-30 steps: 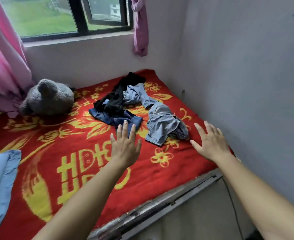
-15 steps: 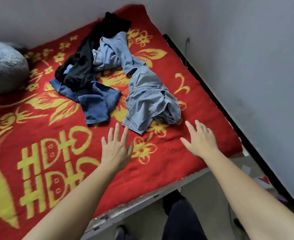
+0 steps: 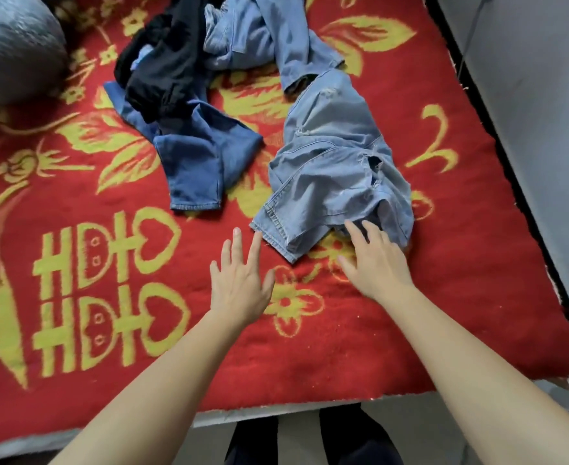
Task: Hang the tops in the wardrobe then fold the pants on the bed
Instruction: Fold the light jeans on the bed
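- Stretching both bare arms out over the red blanket (image 3: 410, 313) toward the light-blue jeans (image 3: 330, 162).
- Keeping the left hand (image 3: 239, 283) flat and empty, fingers straight and fanned wide, just near-left of the light-blue jeans, with the index fingertip right at the hem corner. Too close to call whether it is touching.
- Showing the right hand (image 3: 375, 266) open as well, fingers straight and loosely spread, gripping nothing, fingertips over the near edge of the light-blue jeans. Resting on the cloth or hovering above it, impossible to tell.
- Finding the light-blue jeans sprawled crumpled on the blanket, bunched up at the end by the hands and trailing away to the far edge of view.
- Spotting dark-blue jeans (image 3: 196, 162) left of the light-blue jeans, apart from them at the near hem, with red blanket between.
- Catching a black garment (image 3: 165, 68) heaped on the dark-blue pair, butting against the far left of the light-blue jeans.
- Picking out a grey plush toy (image 3: 11, 48) well left of the light-blue jeans.
- Noting yellow characters (image 3: 102, 290) woven into the blanket, near-left of the light-blue jeans, beside the left hand.
- Glimpsing a grey wall (image 3: 545, 95) right of the light-blue jeans, past the blanket's edge.
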